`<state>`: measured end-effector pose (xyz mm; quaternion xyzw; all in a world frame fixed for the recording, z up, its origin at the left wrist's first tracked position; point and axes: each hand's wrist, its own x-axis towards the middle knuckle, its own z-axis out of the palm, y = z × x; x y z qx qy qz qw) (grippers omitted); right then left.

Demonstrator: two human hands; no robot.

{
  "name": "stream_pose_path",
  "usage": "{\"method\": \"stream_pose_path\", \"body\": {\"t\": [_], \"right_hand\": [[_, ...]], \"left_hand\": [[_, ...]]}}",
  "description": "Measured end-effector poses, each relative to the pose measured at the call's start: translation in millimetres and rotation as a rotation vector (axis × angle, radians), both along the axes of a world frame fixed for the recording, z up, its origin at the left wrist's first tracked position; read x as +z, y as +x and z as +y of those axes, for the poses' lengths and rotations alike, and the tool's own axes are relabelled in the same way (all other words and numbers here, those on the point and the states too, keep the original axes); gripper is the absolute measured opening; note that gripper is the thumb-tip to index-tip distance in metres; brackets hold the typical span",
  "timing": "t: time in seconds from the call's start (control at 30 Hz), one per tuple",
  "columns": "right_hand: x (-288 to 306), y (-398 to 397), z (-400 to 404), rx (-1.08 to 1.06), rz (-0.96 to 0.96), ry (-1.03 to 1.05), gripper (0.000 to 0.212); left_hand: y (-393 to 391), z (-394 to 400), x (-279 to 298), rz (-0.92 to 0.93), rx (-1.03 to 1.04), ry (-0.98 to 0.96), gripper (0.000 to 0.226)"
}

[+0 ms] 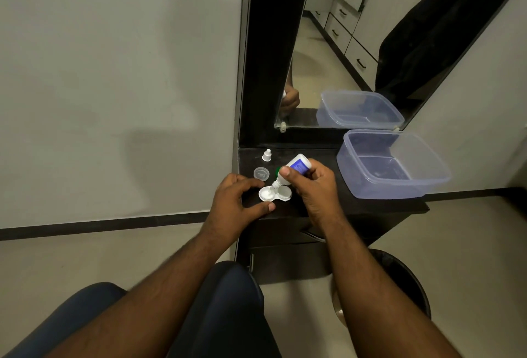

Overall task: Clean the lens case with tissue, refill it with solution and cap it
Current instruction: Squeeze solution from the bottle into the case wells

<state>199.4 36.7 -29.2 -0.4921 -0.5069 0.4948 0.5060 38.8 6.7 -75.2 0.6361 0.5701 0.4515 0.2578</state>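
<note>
A white two-well lens case (274, 194) lies uncapped on the dark dresser top (322, 155). My right hand (313, 186) grips a small white solution bottle with a blue label (296, 166), tipped down so its nozzle points into the case between the two wells. My left hand (235, 196) curls around the case's left side, index finger above it and thumb below; whether it touches the case I cannot tell. A clear round case cap (261, 173) lies just behind the case. A green cap (277, 170) peeks out behind the bottle. The bottle's white cap (267, 155) stands farther back.
An open clear plastic box (427, 183) sits at the right of the dresser top, against a mirror (342, 58). A dark round bin (407, 280) stands on the floor at lower right. My knees in dark trousers (228, 300) are just in front of the dresser.
</note>
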Motion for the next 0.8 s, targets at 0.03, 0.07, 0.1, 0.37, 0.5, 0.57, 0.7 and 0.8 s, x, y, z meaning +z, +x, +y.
{"method": "stream_pose_path", "body": {"t": [0.03, 0.07, 0.1, 0.37, 0.5, 0.57, 0.7, 0.8], "right_hand": [[0.0, 0.2, 0.2, 0.003, -0.007, -0.001, 0.01], [-0.3, 0.6, 0.4, 0.006, -0.015, -0.001, 0.01], [-0.3, 0.8, 0.3, 0.007, -0.02, 0.001, 0.01], [2.6, -0.1, -1.2, -0.004, -0.045, 0.008, 0.011], [7.4, -1.1, -2.4, -0.068, 0.033, -0.013, 0.008], [9.2, 3.0, 1.8, -0.132, 0.181, -0.059, 0.011], [15.9, 17.8, 9.1, -0.168, 0.294, -0.089, 0.015], [12.6, 22.6, 6.3, -0.141, 0.112, -0.03, 0.012]], "left_hand": [[0.0, 0.0, 0.2, 0.0, 0.001, -0.003, 0.045], [-0.1, 0.0, 0.3, 0.0, 0.001, -0.005, 0.046], [0.0, 0.1, 0.5, 0.002, 0.002, -0.006, 0.046], [0.4, -0.7, 1.9, 0.002, 0.001, -0.008, 0.045], [0.4, -0.3, 2.4, -0.015, 0.0, 0.006, 0.04], [0.1, -0.7, 2.6, -0.025, 0.0, 0.005, 0.039], [-0.5, -1.6, 1.4, -0.018, -0.002, -0.005, 0.038], [0.0, -1.0, 1.4, -0.025, -0.004, 0.0, 0.038]]}}
